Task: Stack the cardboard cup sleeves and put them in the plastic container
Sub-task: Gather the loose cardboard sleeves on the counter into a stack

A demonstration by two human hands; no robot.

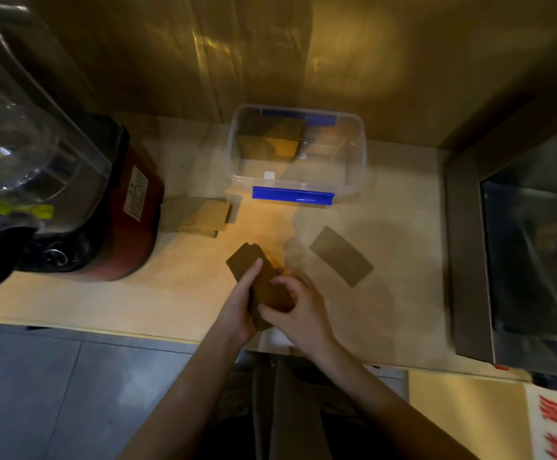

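Observation:
Both hands hold a stack of brown cardboard cup sleeves [254,267] just above the counter's middle. My left hand [240,307] grips its left side, and my right hand [298,305] clasps the right side and near end. One single sleeve [341,256] lies flat on the counter to the right. Another pile of sleeves [201,215] rests to the left, beside the blender. The clear plastic container [356,161] with blue clips stands at the back, and a stack of sleeves [270,139] sits in its left part.
A blender with a red base [118,207] and clear jug stands at the left. A steel sink [532,260] fills the right side. A shiny wall rises behind the container. The counter's near edge [104,330] runs below my hands.

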